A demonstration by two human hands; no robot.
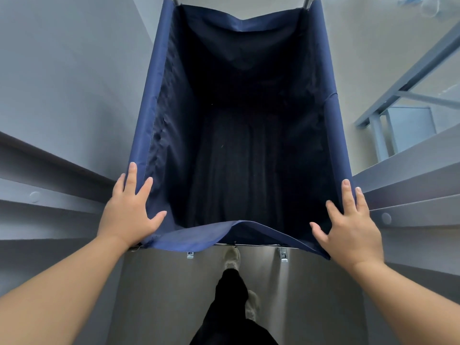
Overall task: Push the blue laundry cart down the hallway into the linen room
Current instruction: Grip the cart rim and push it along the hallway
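The blue laundry cart (154, 95) fills the middle of the head view, a deep navy fabric bag on a metal frame, its dark inside holding nothing I can see. My left hand (129, 210) lies on the cart's near left corner, fingers spread over the fabric rim. My right hand (348, 227) rests the same way on the near right corner. Both palms press on the rim rather than wrapping around it. Chrome frame posts (308, 1) show at the cart's far end.
Grey walls with handrails run close along both sides: left rail (49, 195), right rail (410, 200). A glass panel in a pale blue frame (403, 88) is on the right wall. My legs and white shoes (232, 260) step on the grey floor behind the cart.
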